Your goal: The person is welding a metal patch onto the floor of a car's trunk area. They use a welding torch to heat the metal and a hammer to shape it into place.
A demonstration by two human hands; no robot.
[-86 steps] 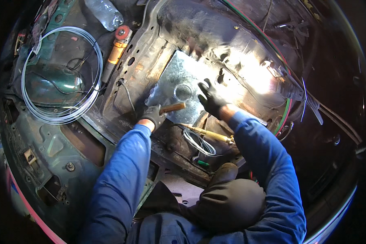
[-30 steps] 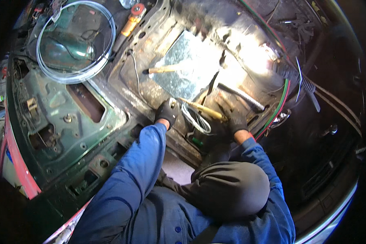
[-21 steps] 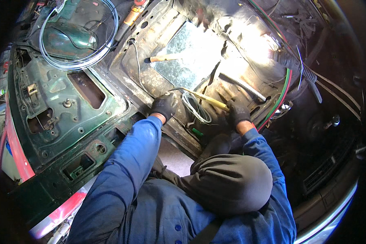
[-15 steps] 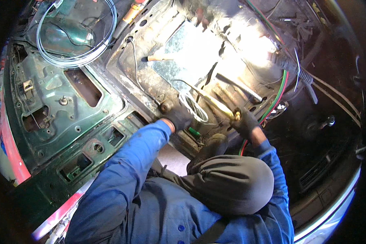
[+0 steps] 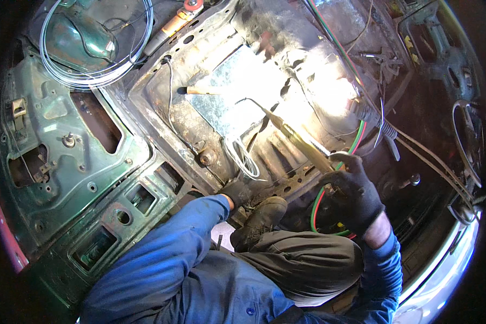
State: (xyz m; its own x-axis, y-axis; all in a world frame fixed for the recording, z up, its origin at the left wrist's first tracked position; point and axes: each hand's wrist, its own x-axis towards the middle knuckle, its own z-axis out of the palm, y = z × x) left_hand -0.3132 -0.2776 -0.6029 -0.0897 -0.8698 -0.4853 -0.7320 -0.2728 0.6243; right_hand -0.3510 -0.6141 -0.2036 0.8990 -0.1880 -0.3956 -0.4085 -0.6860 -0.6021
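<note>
My gloved right hand [image 5: 353,191] is closed around the rear of a brass-coloured welding torch [image 5: 294,135]. The torch's thin curved tip reaches over a bright, square sheet metal patch [image 5: 216,110] on the car floor. My left hand [image 5: 240,191], in a dark glove, is low at the door sill, just below a small coil of pale wire [image 5: 240,156]. Its fingers are hidden from me. A wooden-handled tool [image 5: 202,90] lies across the left side of the patch, its far end lost in the glare. Red and green hoses [image 5: 314,213] loop beneath my right hand.
At the upper left are a large wire coil [image 5: 94,83] and an orange angle grinder [image 5: 175,22]. A green door panel [image 5: 54,129] fills the left side. Cables [image 5: 434,162] run along the right. My boot [image 5: 264,216] rests near the sill.
My right hand has moved right and nearer to me, bringing the torch along. My left hand has drawn back from beside the small wire coil. A green item near it no longer shows.
</note>
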